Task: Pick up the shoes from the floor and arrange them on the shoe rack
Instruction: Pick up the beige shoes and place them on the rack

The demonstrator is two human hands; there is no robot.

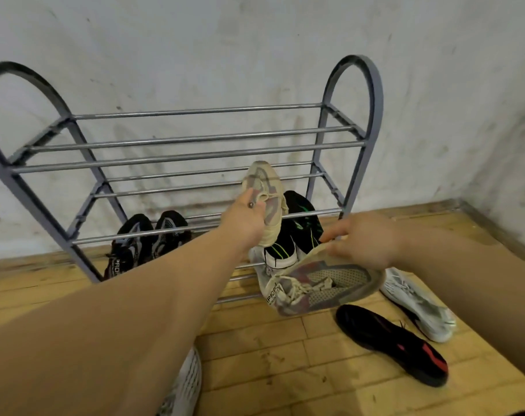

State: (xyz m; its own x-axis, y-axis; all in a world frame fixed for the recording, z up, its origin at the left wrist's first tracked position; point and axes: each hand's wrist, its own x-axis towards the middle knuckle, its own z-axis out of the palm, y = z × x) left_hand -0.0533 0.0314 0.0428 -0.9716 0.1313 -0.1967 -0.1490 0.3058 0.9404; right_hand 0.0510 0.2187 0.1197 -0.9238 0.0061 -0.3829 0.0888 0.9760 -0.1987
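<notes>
L hand (245, 219) has fingers clamped on a beige shoe (264, 187), held toe-up in front of the shoe rack (177, 157). R hand (364, 240) pinches the rim of the 2nd beige shoe (321, 288), tilted on its side by the bottom bars. Low in the rack: black-grey pair (144, 238) at left, black-green pair (297, 235) at right; a white shoe (417, 301) & a black-red shoe (393, 343) lie on the floor (270, 355) at right.

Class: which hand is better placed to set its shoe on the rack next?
Left. The left hand holds a beige shoe at the rack's rails; the right hand's matching shoe hangs lower, out front.
</notes>
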